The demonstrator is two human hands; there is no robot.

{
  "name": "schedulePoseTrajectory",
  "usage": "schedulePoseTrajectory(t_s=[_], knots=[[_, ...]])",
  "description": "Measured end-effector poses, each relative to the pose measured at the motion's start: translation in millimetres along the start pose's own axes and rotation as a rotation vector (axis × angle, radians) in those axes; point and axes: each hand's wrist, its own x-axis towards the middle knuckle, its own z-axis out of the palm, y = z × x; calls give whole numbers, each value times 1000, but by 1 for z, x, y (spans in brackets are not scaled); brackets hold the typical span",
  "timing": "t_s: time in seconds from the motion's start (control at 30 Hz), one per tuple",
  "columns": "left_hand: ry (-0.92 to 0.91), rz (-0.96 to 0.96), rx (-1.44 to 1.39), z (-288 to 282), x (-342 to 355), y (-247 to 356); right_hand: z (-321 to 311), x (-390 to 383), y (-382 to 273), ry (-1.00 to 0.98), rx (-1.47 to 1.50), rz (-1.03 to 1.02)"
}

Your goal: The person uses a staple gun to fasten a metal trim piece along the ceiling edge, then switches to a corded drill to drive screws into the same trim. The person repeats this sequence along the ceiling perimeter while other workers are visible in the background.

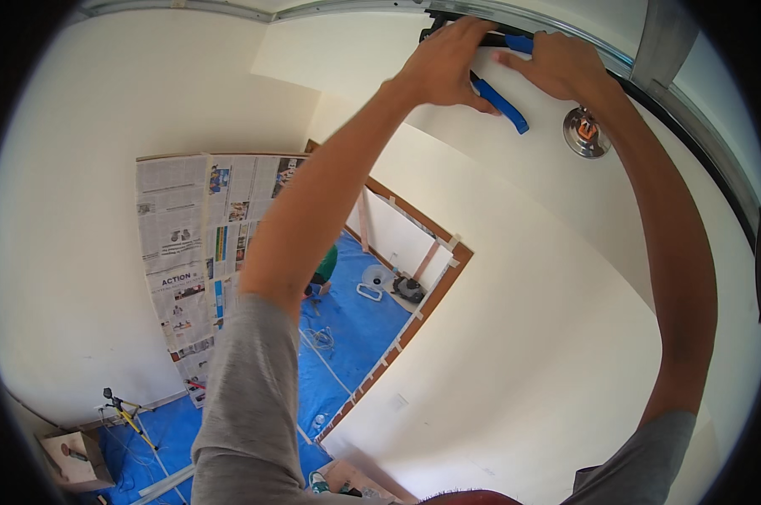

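Head view: newspaper-covered panel (174, 240) at left; left hand (442, 69) at far side — fingers curled round the dark end of a blue-handled tool (502, 106); right hand (567, 66) — fingers closed over its farther handle; metal framing (663, 46) at far right.

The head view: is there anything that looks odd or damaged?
The tall newspaper-covered panel on the left looks odd, since printed pages are no ordinary finish. I see no spill or clear damage.
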Motion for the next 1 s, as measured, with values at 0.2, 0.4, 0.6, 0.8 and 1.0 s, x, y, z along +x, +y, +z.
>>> schedulePoseTrajectory(t_s=[0.2,0.4,0.6,0.8,1.0], knots=[[-363,-5,48,5,27,-15,6,-33,-5,-15,-210,-63],[-454,45,7,-1,42,-13,6,-42,-25,46,-257,-25],[-393,85,100,-8,53,-10,-12,-35,-28,-84,-161,-27],[-442,-32,48,-6,74,-7,-3,-17,-22,51,-41,-105],[-419,-108,194,-5,78,1,-21,0,9,-198,105,-133]])
